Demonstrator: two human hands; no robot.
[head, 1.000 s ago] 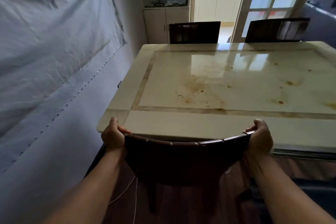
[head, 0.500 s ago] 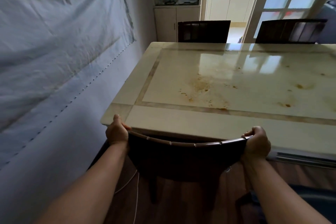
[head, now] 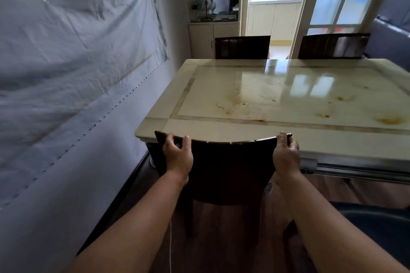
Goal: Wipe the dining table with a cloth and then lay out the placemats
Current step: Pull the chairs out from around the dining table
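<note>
- Left hand (head: pixel 178 154): fingers curled over the top rail of the chair (head: pixel 224 168), near its left end.
- Chair: backrest close against the near table (head: pixel 244 131) edge; move it level, both ends together.
- Right hand (head: pixel 286 154): fingers clenched on the rail's right end.
- Table: stained, unwiped; cloth and placemats not in view.

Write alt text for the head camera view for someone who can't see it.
Both hands, left hand and right hand, grip the curved top rail of a dark wooden chair pushed against a glossy cream dining table. Brown stains spot the tabletop, and two more chairs stand at its far side.
</note>
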